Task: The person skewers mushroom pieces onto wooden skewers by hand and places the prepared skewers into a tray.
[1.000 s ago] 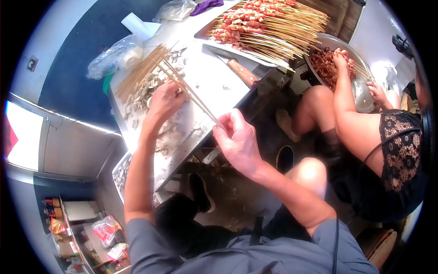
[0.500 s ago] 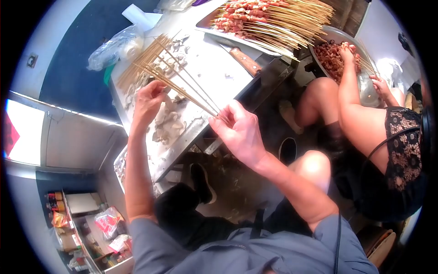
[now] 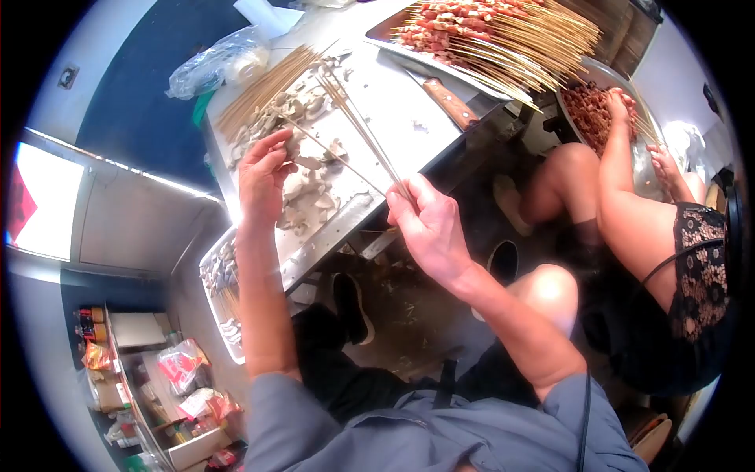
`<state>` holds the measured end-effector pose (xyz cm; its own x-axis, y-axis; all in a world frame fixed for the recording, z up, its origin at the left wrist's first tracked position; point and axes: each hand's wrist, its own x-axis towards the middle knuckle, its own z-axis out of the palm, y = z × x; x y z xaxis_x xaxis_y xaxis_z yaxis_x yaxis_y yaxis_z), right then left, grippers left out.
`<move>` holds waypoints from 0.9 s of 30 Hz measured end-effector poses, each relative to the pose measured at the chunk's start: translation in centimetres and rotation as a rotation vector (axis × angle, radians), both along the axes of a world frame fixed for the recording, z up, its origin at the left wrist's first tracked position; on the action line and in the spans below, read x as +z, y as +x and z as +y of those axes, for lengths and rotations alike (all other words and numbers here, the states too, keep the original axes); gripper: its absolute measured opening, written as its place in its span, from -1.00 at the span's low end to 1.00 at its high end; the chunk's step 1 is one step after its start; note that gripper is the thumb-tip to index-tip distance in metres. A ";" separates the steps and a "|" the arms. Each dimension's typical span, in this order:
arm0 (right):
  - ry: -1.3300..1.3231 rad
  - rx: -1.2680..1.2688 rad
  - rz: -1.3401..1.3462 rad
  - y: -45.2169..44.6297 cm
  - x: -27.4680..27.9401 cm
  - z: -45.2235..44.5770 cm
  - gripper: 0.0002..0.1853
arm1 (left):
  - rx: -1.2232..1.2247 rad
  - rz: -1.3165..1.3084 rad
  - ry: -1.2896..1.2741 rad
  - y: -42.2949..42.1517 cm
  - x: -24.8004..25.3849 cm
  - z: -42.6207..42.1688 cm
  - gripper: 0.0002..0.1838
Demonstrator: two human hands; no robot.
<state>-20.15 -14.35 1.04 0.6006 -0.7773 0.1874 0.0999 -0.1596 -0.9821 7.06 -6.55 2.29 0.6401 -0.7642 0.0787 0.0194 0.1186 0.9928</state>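
Note:
My right hand [image 3: 431, 224] is closed around the lower ends of several thin bamboo skewers [image 3: 363, 122], which fan out up and left over the table. One skewer splits off from the others towards my left hand [image 3: 266, 173]. That hand hovers at the table's left side, its fingers partly bent and apart, with nothing clearly visible in them. Around it lie loose pale mushroom pieces [image 3: 299, 185]. Behind them a pile of bare skewers [image 3: 263, 90] rests on the white tabletop [image 3: 377, 102].
A metal tray [image 3: 385, 41] of meat skewers [image 3: 487, 35] stands at the back, near a wooden-handled knife [image 3: 450, 102]. At right, another person's hands [image 3: 621, 106] are at a bowl of meat [image 3: 586, 118]. A white tray [image 3: 208, 295] sits low left, above a cluttered shelf [image 3: 157, 385].
My left hand has drawn away from the skewer bundle and its fingers have spread. The skewers in my right hand have swung more upright. The whole view has shifted slightly.

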 end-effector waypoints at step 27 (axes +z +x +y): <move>-0.066 0.059 0.038 1.0 -1.3 0.5 -0.82 | 0.217 -1.081 0.344 0.3 -0.7 1.9 -0.84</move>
